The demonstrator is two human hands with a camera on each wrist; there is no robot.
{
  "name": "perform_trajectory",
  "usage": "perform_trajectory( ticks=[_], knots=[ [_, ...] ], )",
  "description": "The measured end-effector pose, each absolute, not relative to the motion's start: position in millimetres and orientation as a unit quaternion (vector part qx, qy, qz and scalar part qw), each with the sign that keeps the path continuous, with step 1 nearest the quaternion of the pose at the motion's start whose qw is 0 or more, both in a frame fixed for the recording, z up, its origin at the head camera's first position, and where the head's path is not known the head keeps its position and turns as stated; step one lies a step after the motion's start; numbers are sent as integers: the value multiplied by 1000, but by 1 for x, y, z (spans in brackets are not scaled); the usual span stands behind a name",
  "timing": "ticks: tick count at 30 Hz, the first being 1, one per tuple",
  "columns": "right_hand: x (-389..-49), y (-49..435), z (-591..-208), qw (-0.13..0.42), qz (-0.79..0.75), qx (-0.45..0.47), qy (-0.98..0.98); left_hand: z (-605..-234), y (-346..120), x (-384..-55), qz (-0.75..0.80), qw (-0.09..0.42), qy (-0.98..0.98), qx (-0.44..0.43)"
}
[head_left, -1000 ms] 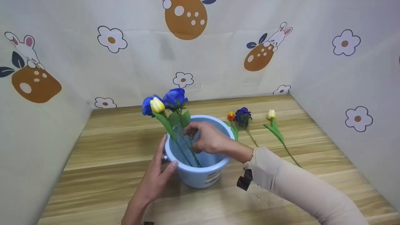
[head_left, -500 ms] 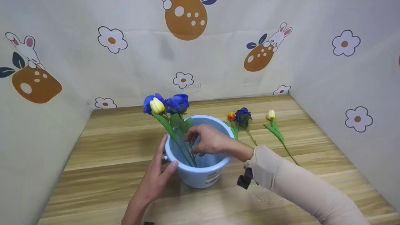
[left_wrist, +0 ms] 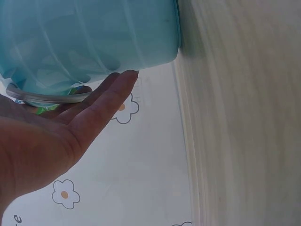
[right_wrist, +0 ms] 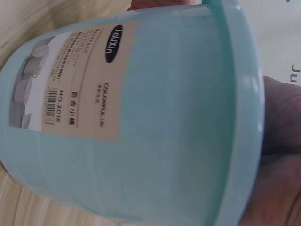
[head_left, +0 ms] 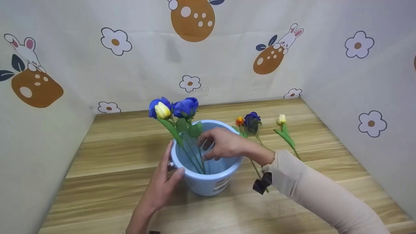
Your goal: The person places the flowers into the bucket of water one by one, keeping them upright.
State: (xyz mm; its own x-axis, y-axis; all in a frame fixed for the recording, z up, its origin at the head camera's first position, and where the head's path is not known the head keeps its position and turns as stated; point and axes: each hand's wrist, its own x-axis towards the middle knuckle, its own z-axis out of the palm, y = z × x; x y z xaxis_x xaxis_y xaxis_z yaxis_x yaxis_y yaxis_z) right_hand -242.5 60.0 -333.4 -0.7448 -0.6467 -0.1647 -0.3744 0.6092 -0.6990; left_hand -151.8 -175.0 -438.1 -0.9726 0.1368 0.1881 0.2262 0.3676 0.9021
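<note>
A light-blue plastic bucket (head_left: 208, 177) stands on the table, with two blue roses (head_left: 186, 107) and a yellow tulip (head_left: 162, 110) leaning out over its left back rim. My left hand (head_left: 160, 187) steadies the bucket from the left, its thumb at the rim. In the left wrist view its straight fingers (left_wrist: 101, 106) lie along the bucket wall, by the pale handle (left_wrist: 51, 98). Over the bucket's mouth is my right hand (head_left: 227, 143), thumb and forefinger apart, close beside a rose stem (head_left: 201, 159). From the right wrist, the bucket (right_wrist: 174, 94) hides most of that hand.
To the bucket's right lie an orange flower (head_left: 240, 121), a dark-blue rose (head_left: 252, 122) and a pale yellow tulip (head_left: 282, 119), their stems pointing toward the front. Patterned cloth walls (head_left: 143, 71) enclose the wooden table (head_left: 107, 195) at the back and sides.
The nearer blue rose has dropped lower and tipped slightly right. My right hand has let go of its stem and shifted a little right, the forearm too. The left hand stays put.
</note>
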Motion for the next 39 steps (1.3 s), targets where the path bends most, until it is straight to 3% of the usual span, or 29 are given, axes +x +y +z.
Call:
perform_trajectory(
  ticks=[15, 22, 39],
  knots=[
    [-241, 105, -318, 116, -455, -259, 844, -440, -175, -152, -542, 44, -833, -103],
    [-244, 133, -318, 101, -551, -219, 799, -442, -175, -153, -542, 75, -826, -132],
    [-254, 194, -337, 66, -573, -157, 802, -442, -175, -153, -544, 71, -825, -133]
  ],
)
